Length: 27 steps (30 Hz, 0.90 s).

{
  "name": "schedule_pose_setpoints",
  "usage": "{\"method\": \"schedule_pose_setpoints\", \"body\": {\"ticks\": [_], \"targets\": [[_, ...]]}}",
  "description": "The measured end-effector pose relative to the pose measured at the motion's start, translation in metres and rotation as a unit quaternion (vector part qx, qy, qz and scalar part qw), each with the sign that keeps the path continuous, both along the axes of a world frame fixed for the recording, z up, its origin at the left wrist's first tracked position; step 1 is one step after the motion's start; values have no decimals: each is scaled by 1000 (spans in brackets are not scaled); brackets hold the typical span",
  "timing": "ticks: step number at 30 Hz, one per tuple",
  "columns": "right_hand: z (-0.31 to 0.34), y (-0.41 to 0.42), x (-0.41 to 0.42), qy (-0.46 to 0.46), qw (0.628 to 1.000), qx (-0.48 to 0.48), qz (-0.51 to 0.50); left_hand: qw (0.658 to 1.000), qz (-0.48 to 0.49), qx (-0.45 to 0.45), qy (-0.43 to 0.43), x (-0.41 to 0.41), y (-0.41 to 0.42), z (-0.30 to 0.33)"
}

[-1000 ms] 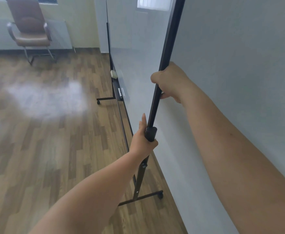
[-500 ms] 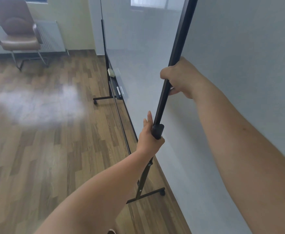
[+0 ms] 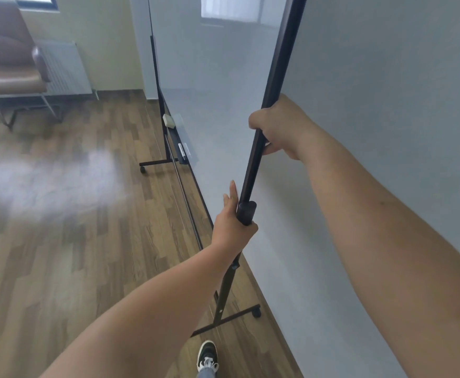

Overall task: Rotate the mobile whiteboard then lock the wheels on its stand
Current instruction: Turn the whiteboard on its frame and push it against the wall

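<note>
Gripping whiteboard frame edge, right hand above, left hand below, no legible writing.

A wood-plank floor is seen, brightened by a pale patch of glare at the left. On it rest the whiteboard stand's black wheeled feet: the near one by the wall, the far one farther back. A brown chair is set at the far left, and a black-and-white shoe is planted at the bottom edge.
</note>
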State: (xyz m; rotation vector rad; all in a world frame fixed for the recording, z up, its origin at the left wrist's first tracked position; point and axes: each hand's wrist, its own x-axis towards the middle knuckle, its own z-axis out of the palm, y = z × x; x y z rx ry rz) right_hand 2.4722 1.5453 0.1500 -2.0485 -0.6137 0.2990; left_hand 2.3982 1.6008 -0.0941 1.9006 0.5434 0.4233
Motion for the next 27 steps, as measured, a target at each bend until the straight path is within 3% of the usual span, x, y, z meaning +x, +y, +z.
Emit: {"method": "schedule_pose_setpoints", "body": {"ticks": [14, 20, 27], "targets": [[-3, 129, 129, -15, 1000, -1, 21, 1000, 24, -4, 1, 126, 122, 0], [0, 157, 165, -41, 998, -30, 38, 1000, 23, 1, 2, 166, 156, 1], [-2, 180, 192, -26, 999, 7, 28, 1000, 25, 11, 9, 196, 180, 5]]}}
